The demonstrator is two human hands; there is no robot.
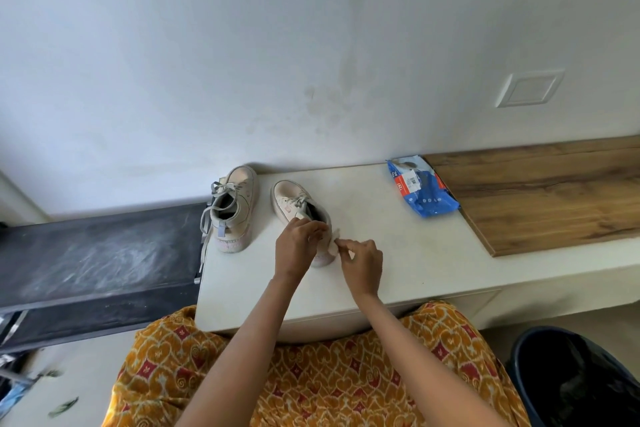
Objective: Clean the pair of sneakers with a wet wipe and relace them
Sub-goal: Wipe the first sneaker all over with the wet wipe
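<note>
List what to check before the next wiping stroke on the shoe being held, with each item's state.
1. Left hand steadies the right shoe at its heel: ok.
2. Right hand pinches the wipe: ok.
3. Wipe touches the shoe's heel: ok, it lies against it.
4. Wipe still wet and clean enough: cannot tell, mostly hidden by the hands.
5. Spare wipes within reach: ok, the pack lies on the table to the right.
6. Left shoe safely placed: not ok, it stands at the table's left edge with laces hanging over.
</note>
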